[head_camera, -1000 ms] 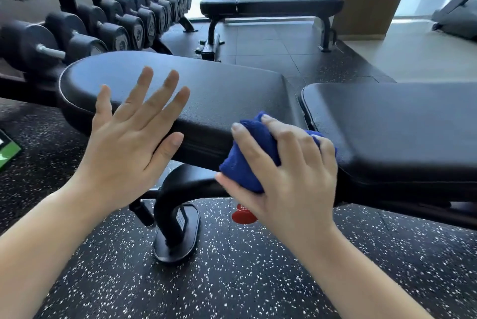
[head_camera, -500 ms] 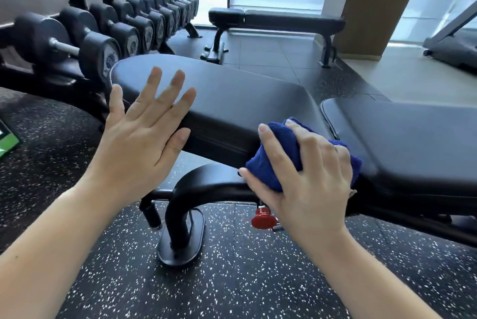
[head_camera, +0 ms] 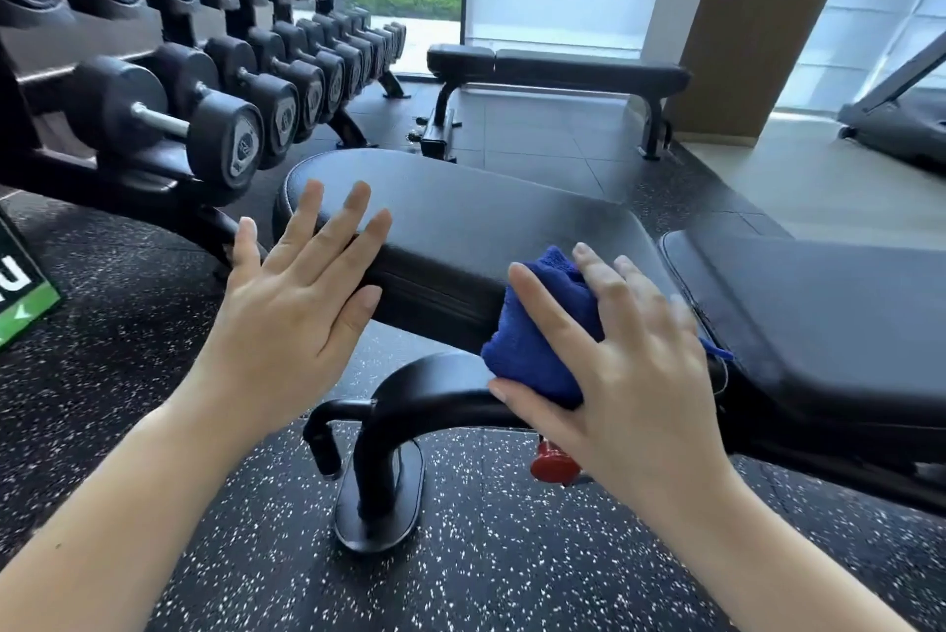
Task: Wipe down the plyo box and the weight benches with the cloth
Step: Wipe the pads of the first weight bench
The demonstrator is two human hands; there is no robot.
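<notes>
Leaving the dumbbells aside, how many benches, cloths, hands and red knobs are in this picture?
Benches: 2, near bench and far bench
Cloths: 1, blue cloth
Hands: 2, left hand, right hand
Red knobs: 1, red knob
Total: 6

Bench pad [head_camera: 486,222] top open twd 12. Dumbbell rack [head_camera: 225,140] crowds its end at 10; frame [head_camera: 409,388] blocks below, 6.

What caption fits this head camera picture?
Right hand holds a blue cloth against the bench; left hand open nearby.
</notes>
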